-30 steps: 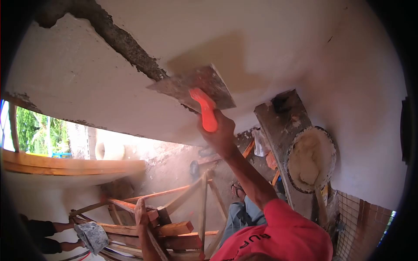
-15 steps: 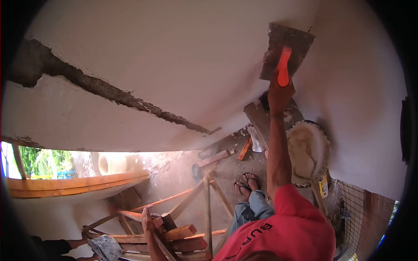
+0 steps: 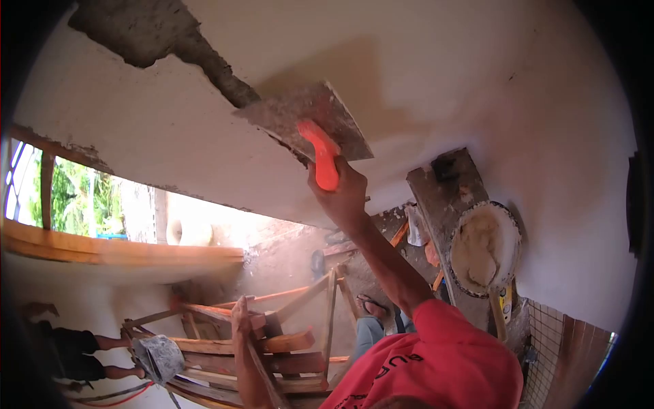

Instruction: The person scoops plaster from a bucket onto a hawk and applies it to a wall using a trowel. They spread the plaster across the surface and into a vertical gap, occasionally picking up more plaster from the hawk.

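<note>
My right hand point(image 3: 343, 193) is wrapped round the orange handle of a plastering trowel point(image 3: 334, 123). The trowel's broad, stained blade overlaps the lower end of a rough grey strip point(image 3: 225, 71) where the pale wall point(image 3: 422, 82) has no smooth finish. Lower left, my left hand point(image 3: 242, 318) is closed at a bar of a wooden frame point(image 3: 293, 341) built of several planks and posts; part of its fingers is hidden. A round pan point(image 3: 501, 225) with pale wet mix in it lies to the right of my right arm.
A plank point(image 3: 436, 187) with a dark patch stands beside the pan. Far left, another person point(image 3: 71, 351) is near a splattered bucket point(image 3: 160, 358). A window opening with an orange wooden sill point(image 3: 122, 252) lies left, and wire mesh point(image 3: 545, 341) lower right.
My right hand has swept the trowel left and down, from bare pale wall to the grey strip. The view has shifted; my left hand stays at the frame.
</note>
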A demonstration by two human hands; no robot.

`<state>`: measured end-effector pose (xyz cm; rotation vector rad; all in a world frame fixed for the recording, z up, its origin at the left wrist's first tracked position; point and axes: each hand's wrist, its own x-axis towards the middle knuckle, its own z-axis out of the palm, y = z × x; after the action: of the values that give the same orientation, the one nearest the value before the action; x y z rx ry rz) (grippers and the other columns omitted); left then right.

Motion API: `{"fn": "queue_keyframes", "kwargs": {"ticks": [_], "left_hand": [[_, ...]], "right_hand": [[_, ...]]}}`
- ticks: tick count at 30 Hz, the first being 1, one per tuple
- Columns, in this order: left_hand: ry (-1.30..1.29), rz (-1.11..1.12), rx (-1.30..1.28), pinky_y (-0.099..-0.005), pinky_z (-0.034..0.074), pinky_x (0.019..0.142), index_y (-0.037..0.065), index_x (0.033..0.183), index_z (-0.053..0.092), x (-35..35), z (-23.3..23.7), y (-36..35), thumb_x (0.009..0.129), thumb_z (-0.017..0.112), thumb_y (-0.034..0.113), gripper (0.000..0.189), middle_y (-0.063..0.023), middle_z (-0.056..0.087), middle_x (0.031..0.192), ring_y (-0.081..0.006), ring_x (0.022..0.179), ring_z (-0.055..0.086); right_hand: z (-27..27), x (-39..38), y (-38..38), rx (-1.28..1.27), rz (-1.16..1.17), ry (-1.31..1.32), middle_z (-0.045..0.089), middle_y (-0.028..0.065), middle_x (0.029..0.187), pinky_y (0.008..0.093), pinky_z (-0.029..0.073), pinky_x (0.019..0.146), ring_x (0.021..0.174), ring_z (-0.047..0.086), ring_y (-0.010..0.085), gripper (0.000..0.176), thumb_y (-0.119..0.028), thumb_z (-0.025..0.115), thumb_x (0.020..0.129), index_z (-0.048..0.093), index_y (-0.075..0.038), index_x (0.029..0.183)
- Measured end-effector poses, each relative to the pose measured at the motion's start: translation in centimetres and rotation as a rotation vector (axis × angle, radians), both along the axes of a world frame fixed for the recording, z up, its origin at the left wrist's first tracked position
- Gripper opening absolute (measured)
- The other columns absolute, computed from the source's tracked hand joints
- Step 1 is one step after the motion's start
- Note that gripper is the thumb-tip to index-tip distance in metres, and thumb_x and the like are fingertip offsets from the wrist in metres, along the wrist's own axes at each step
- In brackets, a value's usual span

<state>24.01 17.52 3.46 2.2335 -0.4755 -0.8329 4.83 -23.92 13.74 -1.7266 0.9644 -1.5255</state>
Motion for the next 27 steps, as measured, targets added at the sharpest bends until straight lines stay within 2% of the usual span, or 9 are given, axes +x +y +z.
{"fn": "queue_keyframes", "kwargs": {"ticks": [3,6,8,11,14,19,21,23,27], "left_hand": [[0.062,0.042,-0.06,-0.034,0.056,0.067,-0.002,0.114,0.063,-0.3,0.1,-0.2,0.104,0.035,0.044,0.055,-0.0147,0.068,0.081,-0.0233,0.07,0.069],[0.069,0.039,-0.044,-0.034,0.055,0.065,-0.002,0.112,0.064,-0.6,0.6,-0.4,0.103,0.035,0.044,0.056,-0.0154,0.068,0.081,-0.0233,0.069,0.069],[0.052,0.031,-0.046,-0.034,0.055,0.064,-0.002,0.112,0.064,-0.5,0.6,-0.2,0.103,0.035,0.045,0.056,-0.0153,0.068,0.082,-0.0232,0.068,0.069],[0.008,-0.002,-0.052,-0.0338,0.054,0.064,-0.003,0.111,0.063,0.0,-0.4,-0.1,0.103,0.036,0.046,0.056,-0.0145,0.068,0.083,-0.023,0.067,0.069],[-0.034,-0.03,-0.023,-0.0336,0.054,0.064,-0.004,0.111,0.063,-0.8,0.7,-1.3,0.103,0.036,0.046,0.057,-0.0141,0.067,0.083,-0.0227,0.065,0.068],[-0.07,-0.032,-0.049,-0.0341,0.054,0.064,-0.004,0.112,0.063,-0.8,0.3,-0.7,0.103,0.036,0.043,0.055,-0.0161,0.068,0.082,-0.0231,0.065,0.068],[-0.077,-0.057,-0.034,-0.0344,0.054,0.065,-0.004,0.113,0.062,0.4,-1.3,0.3,0.103,0.036,0.042,0.054,-0.0168,0.068,0.081,-0.0235,0.067,0.068],[-0.025,-0.011,-0.028,-0.0347,0.054,0.066,-0.004,0.113,0.063,0.2,-0.3,0.6,0.103,0.036,0.041,0.053,-0.0166,0.069,0.079,-0.0237,0.068,0.068],[0.0,-0.005,-0.043,-0.0348,0.055,0.065,-0.003,0.113,0.063,-0.2,-0.2,0.2,0.103,0.036,0.043,0.054,-0.0156,0.069,0.076,-0.0234,0.068,0.068]], "right_hand": [[-0.5,-0.8,-2.0,0.03,-0.121,-0.06,0.065,0.0175,0.068,0.0374,0.053,0.056,0.062,0.068,0.0323,0.022,-0.016,0.079,0.078,0.063,-0.002,0.086],[-1.6,-4.4,-5.1,0.023,-0.234,-0.113,0.06,0.0147,0.06,0.0349,0.049,0.053,0.051,0.057,0.0147,0.023,-0.02,0.077,0.081,0.065,-0.001,0.083],[-2.5,-8.2,-8.4,0.122,-0.334,-0.127,0.057,0.0105,0.058,0.0342,0.045,0.052,0.059,0.047,0.0064,0.028,-0.026,0.072,0.088,0.066,0.001,0.083],[-4.5,-15.0,-13.8,0.239,-0.634,0.031,0.06,0.0073,0.064,0.0356,0.044,0.052,0.057,0.049,0.011,0.033,-0.028,0.069,0.091,0.063,0.003,0.084],[-4.3,-18.6,-14.5,0.26,-0.669,-0.19,0.06,0.0047,0.065,0.0353,0.043,0.051,0.057,0.05,0.0121,0.034,-0.029,0.069,0.092,0.062,0.003,0.081],[-1.0,-12.0,-6.2,0.124,-0.411,-0.012,0.056,-0.0008,0.063,0.0313,0.042,0.048,0.052,0.049,0.013,0.028,-0.025,0.073,0.087,0.061,0.001,0.086],[2.5,-7.8,-2.6,0.002,-0.059,-0.146,0.061,0.0046,0.065,0.0343,0.047,0.051,0.052,0.059,0.0214,0.028,-0.023,0.075,0.084,0.061,-0.001,0.094],[5.8,-3.0,0.3,-0.101,-0.001,-0.009,0.065,0.0144,0.069,0.0401,0.051,0.054,0.061,0.066,0.034,0.029,-0.023,0.075,0.083,0.061,-0.002,0.097],[8.5,-0.2,0.1,-0.06,-0.009,-0.058,0.064,0.0174,0.073,0.0433,0.053,0.056,0.066,0.066,0.0366,0.033,-0.027,0.076,0.079,0.056,-0.006,0.093]]}}
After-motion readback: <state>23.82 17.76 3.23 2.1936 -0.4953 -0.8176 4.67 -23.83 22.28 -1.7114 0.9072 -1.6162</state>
